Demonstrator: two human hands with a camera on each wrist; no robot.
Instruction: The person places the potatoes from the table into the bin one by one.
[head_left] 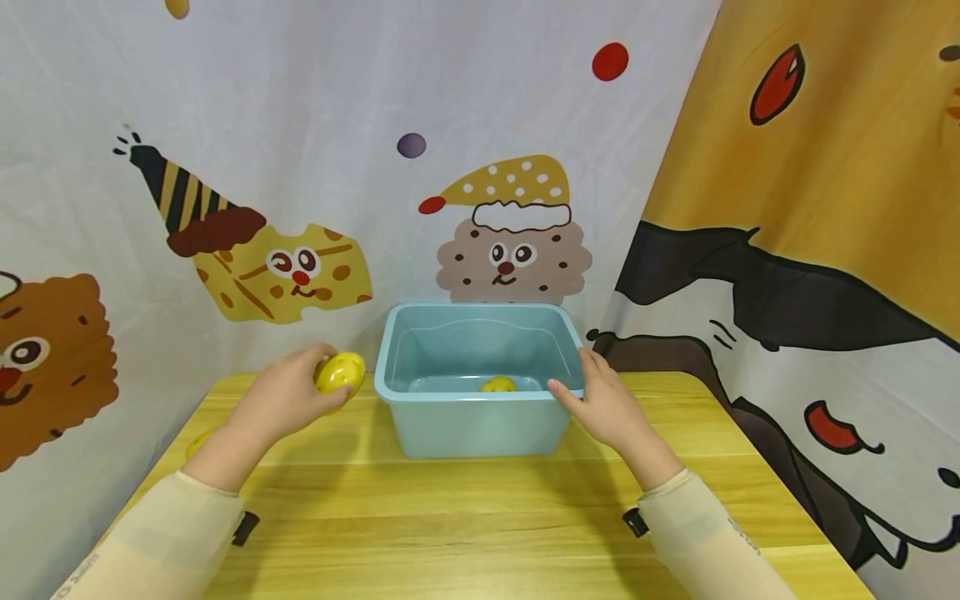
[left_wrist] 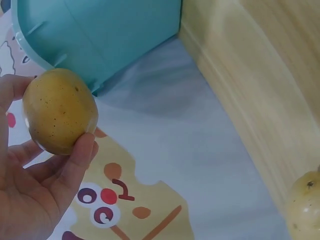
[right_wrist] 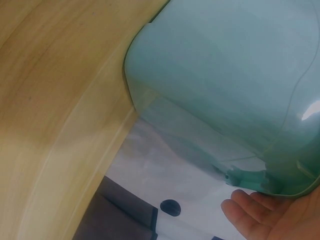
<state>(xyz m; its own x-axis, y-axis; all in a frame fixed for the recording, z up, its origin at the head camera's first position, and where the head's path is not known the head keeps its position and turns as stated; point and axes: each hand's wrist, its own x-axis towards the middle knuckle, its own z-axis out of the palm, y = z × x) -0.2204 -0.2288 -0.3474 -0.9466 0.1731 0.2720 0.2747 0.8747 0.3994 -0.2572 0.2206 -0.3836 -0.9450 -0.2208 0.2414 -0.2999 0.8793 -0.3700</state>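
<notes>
One yellow fruit (head_left: 341, 372) is grasped between the thumb and fingers of the left hand (head_left: 288, 390), raised above the bench (head_left: 450, 533) and just left of the blue bin (head_left: 480, 429). Its sides are pinched, presumably for a secure hold without squeezing. A second fruit (head_left: 498, 384) is contained in the bin, which is set upright, apparently for access from above. At the bin's right front corner, the right hand (head_left: 611, 408) is laid with extended fingers, probably as a steadying contact. A third fruit (left_wrist: 305, 210) is placed at bench left. Behind, a printed curtain (head_left: 300, 100) is hung.
</notes>
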